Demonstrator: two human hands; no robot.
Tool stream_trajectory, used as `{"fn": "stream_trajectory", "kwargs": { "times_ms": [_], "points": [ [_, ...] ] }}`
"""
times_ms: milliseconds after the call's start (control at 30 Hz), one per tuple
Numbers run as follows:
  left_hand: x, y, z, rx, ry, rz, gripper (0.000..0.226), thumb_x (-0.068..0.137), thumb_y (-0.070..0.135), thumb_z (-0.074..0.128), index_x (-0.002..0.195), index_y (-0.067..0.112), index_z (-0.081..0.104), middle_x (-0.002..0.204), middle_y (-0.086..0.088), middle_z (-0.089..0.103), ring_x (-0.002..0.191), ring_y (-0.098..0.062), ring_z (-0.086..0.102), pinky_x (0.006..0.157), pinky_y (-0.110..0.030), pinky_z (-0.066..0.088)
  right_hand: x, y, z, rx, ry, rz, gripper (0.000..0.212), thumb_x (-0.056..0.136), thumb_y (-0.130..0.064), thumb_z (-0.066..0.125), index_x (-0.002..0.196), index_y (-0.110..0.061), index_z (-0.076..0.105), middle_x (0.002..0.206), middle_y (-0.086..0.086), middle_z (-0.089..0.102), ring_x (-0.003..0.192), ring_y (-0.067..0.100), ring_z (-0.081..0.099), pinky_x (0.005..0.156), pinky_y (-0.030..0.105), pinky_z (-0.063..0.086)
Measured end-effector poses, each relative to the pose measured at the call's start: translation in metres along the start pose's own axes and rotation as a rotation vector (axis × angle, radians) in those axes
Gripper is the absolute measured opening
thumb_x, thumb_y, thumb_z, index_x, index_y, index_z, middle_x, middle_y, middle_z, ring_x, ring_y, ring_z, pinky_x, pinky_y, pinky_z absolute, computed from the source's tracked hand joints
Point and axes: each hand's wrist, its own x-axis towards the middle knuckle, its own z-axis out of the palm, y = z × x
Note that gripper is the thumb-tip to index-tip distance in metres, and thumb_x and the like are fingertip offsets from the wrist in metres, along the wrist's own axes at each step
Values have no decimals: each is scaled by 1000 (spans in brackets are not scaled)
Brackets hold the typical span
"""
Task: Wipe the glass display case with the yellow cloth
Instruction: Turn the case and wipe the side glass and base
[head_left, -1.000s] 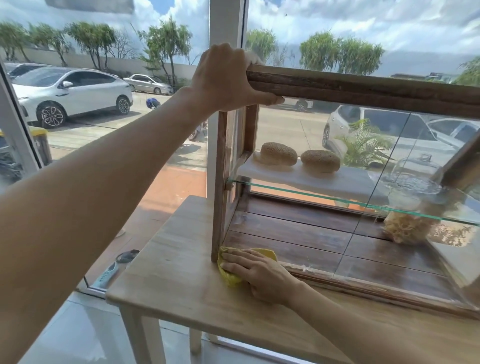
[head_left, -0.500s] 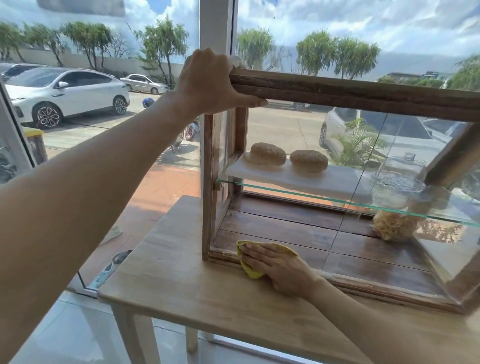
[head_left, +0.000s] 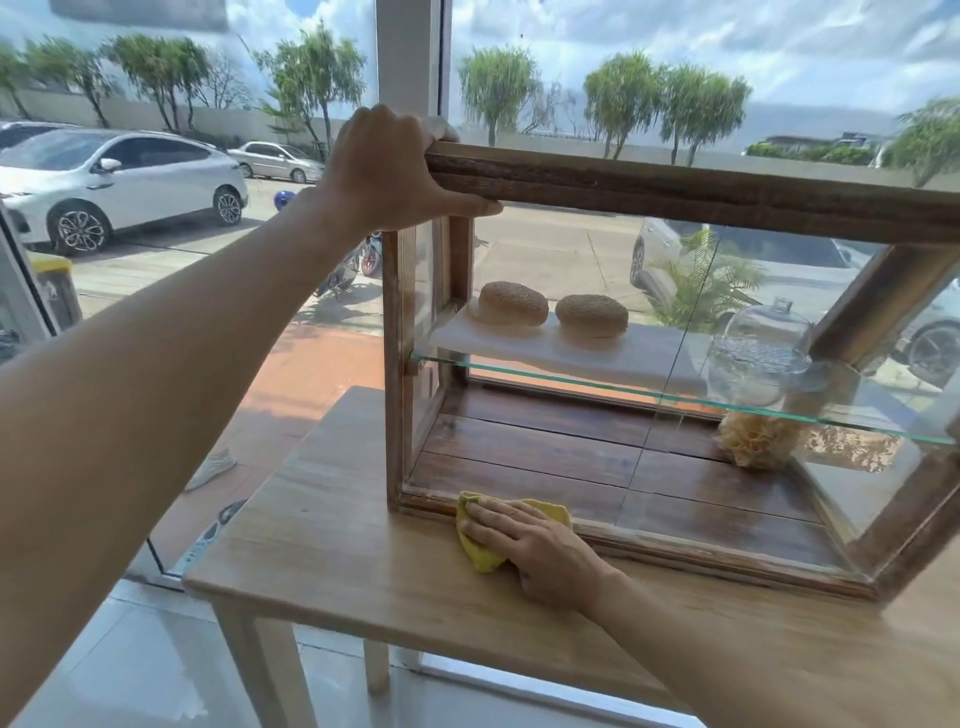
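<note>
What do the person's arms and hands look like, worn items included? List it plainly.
Both arms are bare along all that shows, with no sleeve in the frame. The left hand and the right hand wear no gloves. No ring, watch, bracelet or other marking is visible on either hand or wrist. The left forearm looks very broad only because it is close to the wide-angle camera.

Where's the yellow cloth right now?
In the head view, the yellow cloth is under the right hand, pressed against the display case bottom front rail near its left corner, on the wooden table.
</note>
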Motion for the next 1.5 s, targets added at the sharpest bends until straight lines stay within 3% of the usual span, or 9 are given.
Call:
{"fn": "stream_trajectory", "kwargs": {
  "times_ms": [133, 233, 367, 633, 867, 1033, 1200, 1333, 1500],
  "points": [
    [-1, 0, 1, 4, 29, 8, 103, 50, 93, 38, 112, 17, 67, 79, -7, 73, 70, -23, 67, 76, -31, 53, -15, -2, -18, -159, 213, -68, 44, 96, -9, 43, 139, -16, 46, 148, 5, 41, 139, 18, 34, 114, 33, 28],
    [0, 0, 2, -1, 32, 15, 102, 49, 94, 37, 109, 17, 68, 77, -8, 72, 71, -24, 67, 78, -33, 53, -17, -1, -47, -265, 397, -13, 46, 101, -3, 22, 138, -12, 47, 147, 8, 40, 138, 21, 36, 115, 35, 28],
    [0, -3, 4, 2, 54, 25, 100, 51, 92, 38, 109, 16, 69, 76, -9, 72, 71, -24, 67, 78, -34, 53, -21, 15, -73, -378, 537, 180, 51, 97, 3, 17, 138, -8, 45, 148, 10, 38, 139, 24, 34, 115, 38, 27],
    [1, -7, 6, -5, 52, 31, 88, 54, 91, 44, 92, 16, 70, 65, -4, 63, 62, -20, 56, 68, -29, 47, -46, 19, -28, -333, 435, 531, 74, 71, 9, 31, 143, -5, 35, 158, 1, 14, 144, 23, 21, 119, 36, 15],
    [3, -11, 9, 1, 47, 43, 99, 50, 94, 35, 95, 13, 69, 73, -8, 68, 70, -25, 63, 68, -29, 43, -47, -28, 21, -158, 363, 903, 81, 65, 4, 38, 145, -4, 29, 152, 12, 28, 142, 24, 20, 117, 31, 12],
    [4, -12, 9, 14, 15, 29, 92, 55, 90, 45, 98, 11, 67, 66, -6, 55, 66, -22, 50, 68, -30, 37, -13, -51, 30, -9, 394, 1262, 87, 49, 7, 59, 133, 14, 39, 129, 36, 50, 123, 47, 48, 110, 40, 23],
    [5, -14, 10, -13, 17, 34, 93, 56, 90, 45, 98, 10, 67, 68, -6, 58, 67, -22, 53, 69, -31, 39, 20, -59, 21, 215, 519, 1494, 75, 76, 5, 51, 144, 11, 19, 147, 31, 28, 142, 36, 22, 118, 37, 12],
    [5, -14, 10, -30, 18, 27, 93, 55, 90, 46, 98, 10, 67, 69, -6, 58, 71, -24, 55, 72, -32, 41, 40, -61, 18, 364, 664, 1553, 67, 87, -1, 50, 146, 7, 18, 152, 27, 21, 141, 36, 22, 117, 38, 16],
    [5, -13, 10, -37, 22, 21, 89, 58, 87, 47, 92, 7, 66, 66, -6, 51, 68, -22, 45, 71, -34, 38, 65, -80, 21, 412, 631, 1508, 68, 89, -4, 49, 148, 1, 15, 155, 21, 17, 144, 31, 16, 118, 34, 11]
  ]
}}
